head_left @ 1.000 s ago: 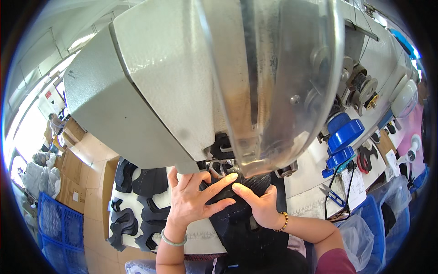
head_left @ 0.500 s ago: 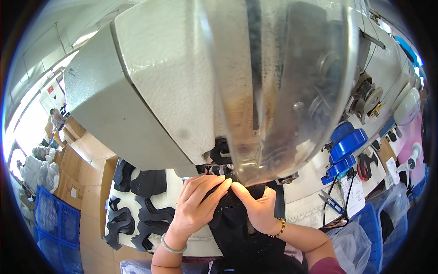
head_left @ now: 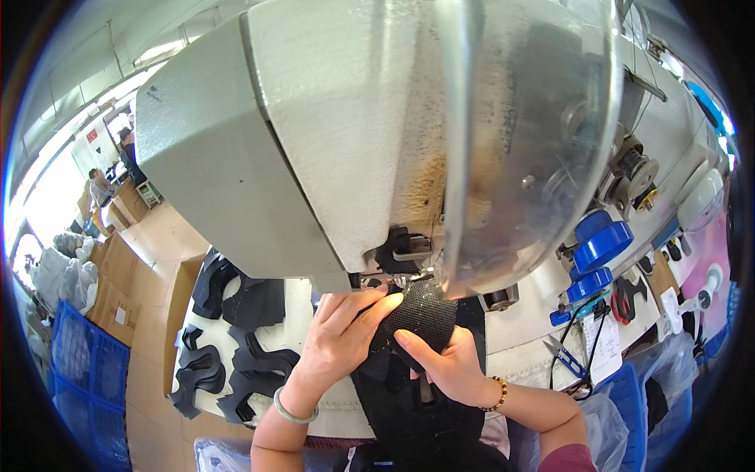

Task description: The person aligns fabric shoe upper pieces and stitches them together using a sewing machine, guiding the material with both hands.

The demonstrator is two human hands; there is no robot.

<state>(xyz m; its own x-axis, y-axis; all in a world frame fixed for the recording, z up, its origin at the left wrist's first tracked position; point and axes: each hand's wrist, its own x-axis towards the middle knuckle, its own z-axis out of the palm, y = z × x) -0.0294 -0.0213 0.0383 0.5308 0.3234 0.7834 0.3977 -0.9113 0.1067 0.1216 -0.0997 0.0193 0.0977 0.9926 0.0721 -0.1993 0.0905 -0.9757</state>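
Observation:
A large pale sewing machine [head_left: 314, 102] with a clear plastic guard [head_left: 535, 173] fills the upper middle of the head view. Under its needle area lies a piece of black mesh fabric [head_left: 421, 315], its far edge at the presser foot. My left hand [head_left: 340, 334] pinches the left edge of the fabric close to the foot, fingers pressed together. My right hand [head_left: 452, 366] grips the near right part, thumb on top and fingers curled beneath. The needle itself is too small to make out.
Cut black pieces [head_left: 263, 366] lie in stacks on the table left of my hands. To the right are blue-handled thread snips [head_left: 568, 359], a paper sheet [head_left: 604, 346], red-handled scissors [head_left: 627, 299] and blue bins [head_left: 629, 409]. Cardboard boxes [head_left: 118, 303] and people stand far left.
My right hand has moved down, away from my left, uncovering more mesh fabric. The view has shifted, and the needle area shows more plainly. A second person appears at far left.

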